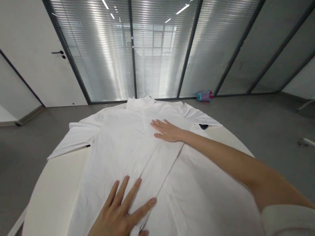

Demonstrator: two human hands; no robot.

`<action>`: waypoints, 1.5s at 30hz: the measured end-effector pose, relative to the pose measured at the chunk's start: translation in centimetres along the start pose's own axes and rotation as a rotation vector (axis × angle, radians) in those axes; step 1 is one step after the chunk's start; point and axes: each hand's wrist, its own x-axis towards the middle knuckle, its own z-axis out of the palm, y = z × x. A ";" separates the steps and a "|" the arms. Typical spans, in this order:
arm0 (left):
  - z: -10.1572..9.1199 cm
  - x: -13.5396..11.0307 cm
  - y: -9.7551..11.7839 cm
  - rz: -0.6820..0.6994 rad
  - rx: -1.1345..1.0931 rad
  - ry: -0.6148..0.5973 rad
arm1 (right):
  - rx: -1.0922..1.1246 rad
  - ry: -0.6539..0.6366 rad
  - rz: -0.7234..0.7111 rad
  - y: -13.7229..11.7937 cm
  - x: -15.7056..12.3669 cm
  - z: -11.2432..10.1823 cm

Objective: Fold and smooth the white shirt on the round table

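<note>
Table [44, 195] bears a white shirt [115, 147], spread flat, front up, sleeves out, not yet folded. Left hand [120, 223] presses open-palmed near the shirt's hem; right hand [167, 131] lies flat at its chest, gripping nothing.

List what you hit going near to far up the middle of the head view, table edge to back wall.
left hand flat on the shirt → right hand flat on the shirt's chest → shirt collar → grey floor → glass wall with blinds
</note>
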 end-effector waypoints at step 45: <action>-0.3 0.3 0.2 -0.030 -0.005 -0.029 | 1.548 0.797 0.598 9.4 7.8 -2.1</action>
